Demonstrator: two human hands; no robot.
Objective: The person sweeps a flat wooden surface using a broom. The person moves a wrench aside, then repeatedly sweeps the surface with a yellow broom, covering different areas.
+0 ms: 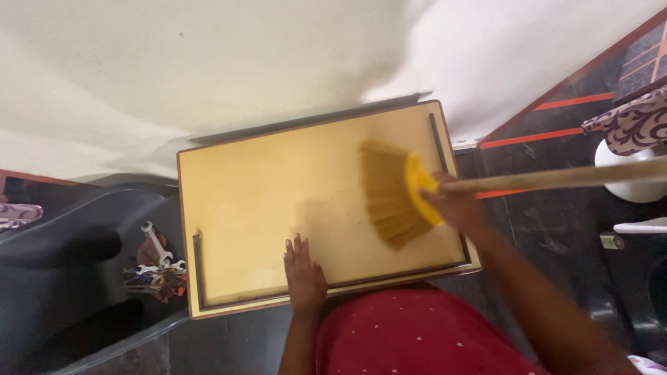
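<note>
A yellow-topped table (pixel 264 180) with a brown rim stands against a white wall. My left hand (pixel 303 272) lies flat on its near edge, fingers apart, holding nothing. My right hand (pixel 455 205) grips a broom (pixel 391 194) just behind its yellow head. The straw bristles rest on the right half of the tabletop and look blurred. The broom's wooden handle (pixel 570 177) runs off to the right.
A dark plastic chair (pixel 62 264) at the left holds several wrenches and tools (pixel 156 267). A patterned cloth (pixel 636 125) lies over a white seat at the right. The floor is dark tile with red lines (pixel 549 135). My red dotted clothing fills the bottom.
</note>
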